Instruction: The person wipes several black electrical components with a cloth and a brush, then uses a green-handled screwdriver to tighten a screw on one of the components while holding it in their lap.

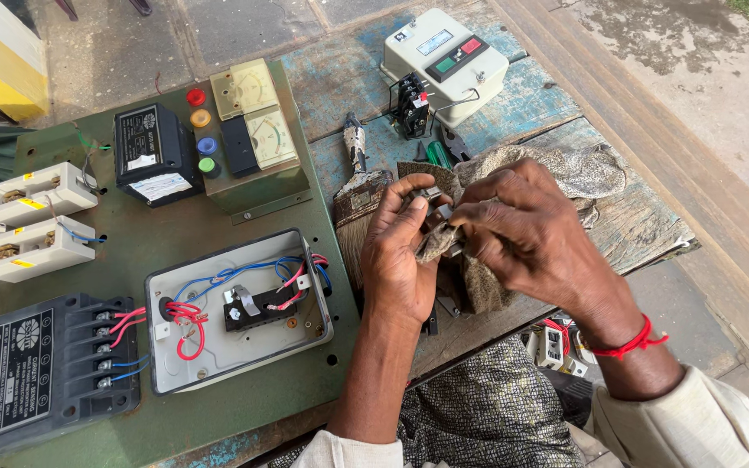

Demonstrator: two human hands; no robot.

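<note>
My left hand [400,256] grips a small dark electrical part [438,212] over the wooden table's near edge. My right hand [526,230] presses a patterned brownish rag [582,169] against that part; the rag drapes under both hands and spreads back across the table. A red thread is tied round my right wrist. Most of the part is hidden by fingers and cloth.
A green panel [175,234] at left carries an open white box with red and blue wires [240,303], black modules, white fuse holders, meters and coloured lamps. A paintbrush [359,186], a green-handled screwdriver [437,154] and a cream switch box [446,61] lie behind my hands.
</note>
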